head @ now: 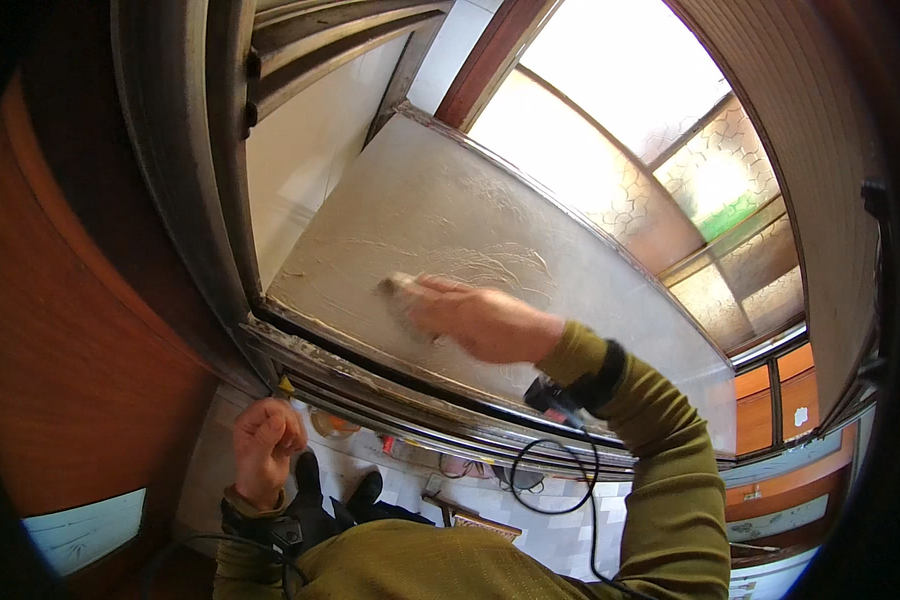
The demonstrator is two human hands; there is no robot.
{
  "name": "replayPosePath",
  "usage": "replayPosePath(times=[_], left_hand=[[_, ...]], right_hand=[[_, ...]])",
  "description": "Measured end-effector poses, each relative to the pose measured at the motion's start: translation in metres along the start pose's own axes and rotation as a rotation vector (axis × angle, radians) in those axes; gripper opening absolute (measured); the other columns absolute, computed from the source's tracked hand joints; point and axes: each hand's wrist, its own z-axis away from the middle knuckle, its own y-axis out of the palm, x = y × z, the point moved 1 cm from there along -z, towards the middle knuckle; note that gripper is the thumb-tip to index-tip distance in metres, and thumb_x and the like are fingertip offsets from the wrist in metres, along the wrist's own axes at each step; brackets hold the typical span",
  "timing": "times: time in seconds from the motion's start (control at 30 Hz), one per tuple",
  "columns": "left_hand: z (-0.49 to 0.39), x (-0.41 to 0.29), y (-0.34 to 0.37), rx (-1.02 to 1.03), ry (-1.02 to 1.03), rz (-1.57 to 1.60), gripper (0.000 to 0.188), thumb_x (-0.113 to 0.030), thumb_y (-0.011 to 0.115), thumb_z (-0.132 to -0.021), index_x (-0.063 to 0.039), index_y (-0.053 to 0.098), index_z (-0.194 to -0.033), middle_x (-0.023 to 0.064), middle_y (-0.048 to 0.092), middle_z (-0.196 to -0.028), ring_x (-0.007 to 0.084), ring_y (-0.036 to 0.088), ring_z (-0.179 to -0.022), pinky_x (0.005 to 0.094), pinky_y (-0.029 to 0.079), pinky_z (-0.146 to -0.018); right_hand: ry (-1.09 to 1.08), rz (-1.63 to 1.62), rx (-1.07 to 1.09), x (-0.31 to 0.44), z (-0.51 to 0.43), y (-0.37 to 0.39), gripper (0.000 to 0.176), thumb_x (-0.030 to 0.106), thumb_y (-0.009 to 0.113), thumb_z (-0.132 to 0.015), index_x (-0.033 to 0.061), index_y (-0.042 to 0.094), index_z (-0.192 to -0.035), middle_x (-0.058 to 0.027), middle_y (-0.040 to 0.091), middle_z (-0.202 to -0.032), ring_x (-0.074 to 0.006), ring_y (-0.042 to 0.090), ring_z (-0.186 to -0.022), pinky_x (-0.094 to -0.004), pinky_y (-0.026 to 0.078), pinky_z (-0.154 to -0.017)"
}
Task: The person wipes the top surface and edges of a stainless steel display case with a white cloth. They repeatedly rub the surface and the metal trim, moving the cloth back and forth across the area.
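Observation:
My right hand (pixel 480 319) reaches over a pale ledge (pixel 630 360) beside a window. It presses a small scrubber (pixel 399 285), blurred by motion; whether this is a brush or a pad cannot be told. Whitish streaks of wet foam (pixel 495 259) curve across the surface around and beyond the fingers. On the near side of the metal window track (pixel 390 382), my left hand (pixel 266 446) is held low in a loose fist with nothing visible in it. A small yellow piece (pixel 286 386) shows just above its fingers, close to the frame corner.
A dark metal frame (pixel 229 187) rises at the left beside a brown wooden panel (pixel 67 285). Patterned glass panes (pixel 645 195) border the ledge's far side. A black cable (pixel 596 517) loops from my right wrist. Below are a tiled floor (pixel 412 484) and a small stool (pixel 487 525).

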Motion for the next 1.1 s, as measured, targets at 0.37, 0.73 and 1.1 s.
replayPosePath(times=[0.37,0.73,1.1], left_hand=[[-0.006,-0.005,0.003,-0.026,0.029,-0.098,0.026,-0.020,0.053,-0.090,-0.004,0.047,-0.070,0.0015,0.041,-0.061,0.0085,0.033,-0.051,0.0237,0.027,-0.047],[-0.015,-0.022,-0.022,-0.119,0.180,-0.119,0.028,-0.023,0.051,-0.092,-0.006,0.043,-0.070,0.0003,0.031,-0.058,0.0107,0.028,-0.048,0.0278,0.026,-0.046],[0.004,-0.020,-0.029,-0.135,0.112,-0.061,0.031,-0.025,0.055,-0.089,-0.003,0.044,-0.069,0.0020,0.033,-0.056,0.0117,0.029,-0.047,0.0275,0.024,-0.043]], right_hand=[[0.134,0.831,0.223,-0.060,0.023,-0.023,0.028,0.015,0.049,-0.083,0.0050,0.059,-0.107,-0.0140,0.048,-0.122,-0.0295,0.037,-0.125,-0.0374,0.022,-0.111],[1.042,0.065,0.015,-0.082,0.251,-0.006,0.054,0.033,0.037,-0.095,0.0004,0.028,-0.137,-0.0236,0.018,-0.145,-0.0355,0.011,-0.137,-0.0409,0.008,-0.112],[0.808,0.278,0.347,-0.148,0.085,-0.030,0.067,0.053,0.028,-0.091,-0.0001,0.038,-0.131,-0.0279,0.027,-0.140,-0.0388,0.017,-0.135,-0.0452,0.013,-0.110]])
